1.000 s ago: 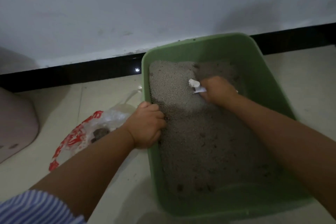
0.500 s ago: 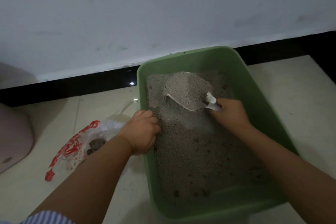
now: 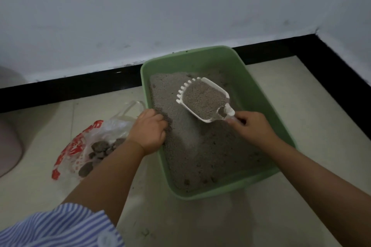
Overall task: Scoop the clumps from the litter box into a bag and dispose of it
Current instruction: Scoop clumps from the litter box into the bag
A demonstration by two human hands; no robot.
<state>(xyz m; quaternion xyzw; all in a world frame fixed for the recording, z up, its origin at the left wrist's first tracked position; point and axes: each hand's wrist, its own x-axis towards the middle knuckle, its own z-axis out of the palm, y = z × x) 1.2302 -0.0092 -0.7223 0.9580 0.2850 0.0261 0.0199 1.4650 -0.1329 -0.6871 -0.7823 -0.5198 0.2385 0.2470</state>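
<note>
Above the green litter box (image 3: 261, 94), the right hand (image 3: 252, 129) pinches the handle of the stiff, litter-heavy white scoop (image 3: 202, 102), while the left hand (image 3: 149, 131) grips the box's rim.

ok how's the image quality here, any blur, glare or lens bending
Head view: dim and flat, no hard shadows; the scoop and litter box read fairly sharp, grain visible. A small glare streak sits on the black baseboard. Wide-angle bending bows that baseboard. The striped sleeve at the bottom edge is soft.
</note>
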